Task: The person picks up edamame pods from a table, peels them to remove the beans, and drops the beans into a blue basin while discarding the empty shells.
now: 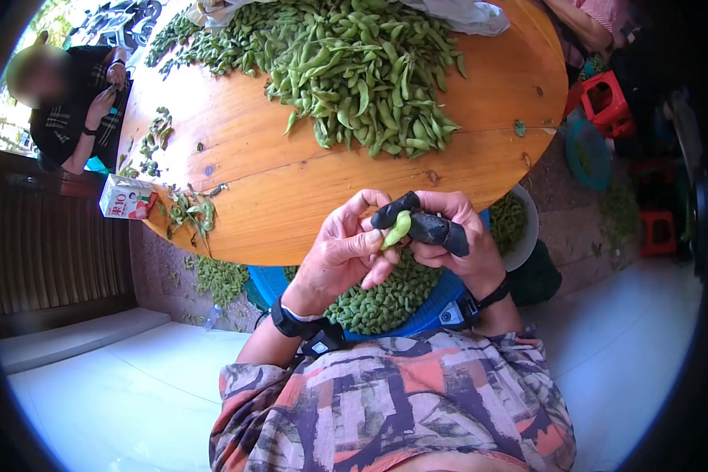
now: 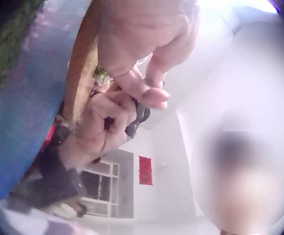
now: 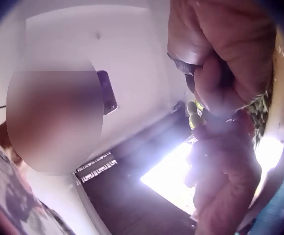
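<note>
In the head view, a green bean pod [image 1: 398, 229] is between the two hands, above a blue basin [image 1: 264, 285] of loose green beans [image 1: 381, 303]. My left hand [image 1: 338, 256] pinches the pod's near end between thumb and finger. My right hand [image 1: 468, 244] wears black covers [image 1: 429, 228] on two digits, which grip the pod from the other side. The left wrist view shows the right hand [image 2: 102, 120] close to the left fingers, with the pod mostly hidden. In the right wrist view, part of the pod [image 3: 196, 115] shows between the hands.
A large heap of pods [image 1: 362, 79] covers the far part of the wooden table [image 1: 252, 165]. A drink carton [image 1: 126, 198] and empty husks [image 1: 189, 212] lie at the left edge. Another person [image 1: 71, 102] sits at far left. Right are a white tub [image 1: 529, 228] and red stools [image 1: 606, 102].
</note>
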A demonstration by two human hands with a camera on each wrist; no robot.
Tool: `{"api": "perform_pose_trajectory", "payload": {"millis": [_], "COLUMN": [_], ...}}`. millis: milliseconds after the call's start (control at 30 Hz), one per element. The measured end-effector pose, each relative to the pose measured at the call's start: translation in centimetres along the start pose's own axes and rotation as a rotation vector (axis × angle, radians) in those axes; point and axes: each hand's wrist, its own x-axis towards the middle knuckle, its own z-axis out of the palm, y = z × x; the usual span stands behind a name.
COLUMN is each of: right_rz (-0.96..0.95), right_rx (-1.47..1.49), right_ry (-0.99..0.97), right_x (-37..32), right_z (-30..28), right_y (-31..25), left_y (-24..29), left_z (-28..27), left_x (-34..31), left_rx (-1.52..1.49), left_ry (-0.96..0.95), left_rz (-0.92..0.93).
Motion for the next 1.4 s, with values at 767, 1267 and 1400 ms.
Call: {"api": "perform_pose_trajectory", "payload": {"millis": [767,1267,1400], "right_rz": [-0.109,-0.01,-0.132], "right_rx": [-0.356,-0.585,-0.865], "right_ry": [0.386,0.283,0.231], "right_x": [-2.1,-3.2,-3.1], "right_z": [0.7,0.3,0.3], "right_y": [-0.3,0.3,0.0], "left_y": [-0.7,-3.4,-2.9], "left_z": [1.5,1.7,2.0], "left_x": [-0.1,-0.3,-0.6], "left_rx": [0.479,1.164,1.177], "left_ry": [0.28,0.56,0.537], "left_rz": [0.213,0.315,0.207]}}
